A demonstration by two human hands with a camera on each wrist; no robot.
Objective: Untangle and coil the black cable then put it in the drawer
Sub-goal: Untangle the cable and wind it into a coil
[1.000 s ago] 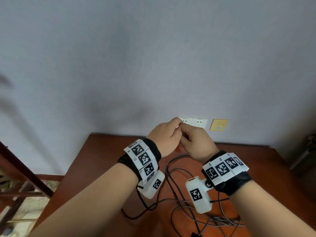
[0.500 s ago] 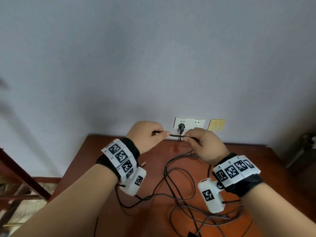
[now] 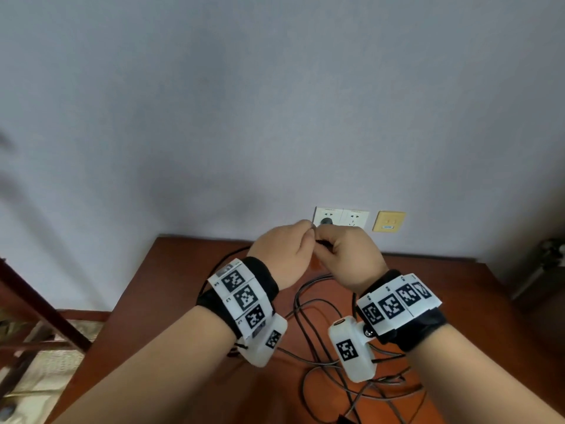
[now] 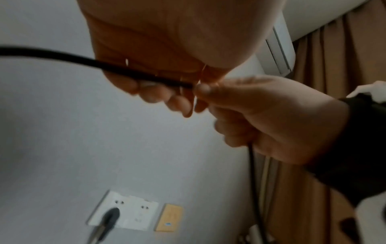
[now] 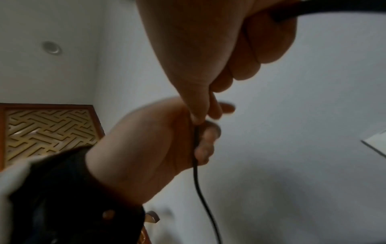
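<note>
1. Loose loops of the cable (image 3: 318,304) are seen lying tangled on the table (image 3: 171,286) in the lower centre of the head view, beneath and between the two wrists.
2. A white camera unit (image 3: 354,351) is carried under the right wrist, and a second one (image 3: 266,341) under the left; marker bands are worn on both.
3. The left hand (image 3: 282,255) is raised just left of centre, with a stretch of cable pinched between thumb and curled fingers (image 4: 158,94).
4. The right hand (image 3: 348,258) is held just beside it, fingertips touching, its fingers (image 5: 246,54) curled round the cable, which is seen passing through the fist in the upper right of the right wrist view.
5. In the left wrist view the cable is seen running in from the left edge to the meeting fingertips, and a further length hangs below the right hand.
6. On the wall behind the hands, a white socket (image 3: 341,217) is mounted just above the table's far edge, with a dark plug (image 3: 326,221) seated in its left half.
7. A yellow plate (image 3: 389,221) is fixed just right of the socket.
</note>
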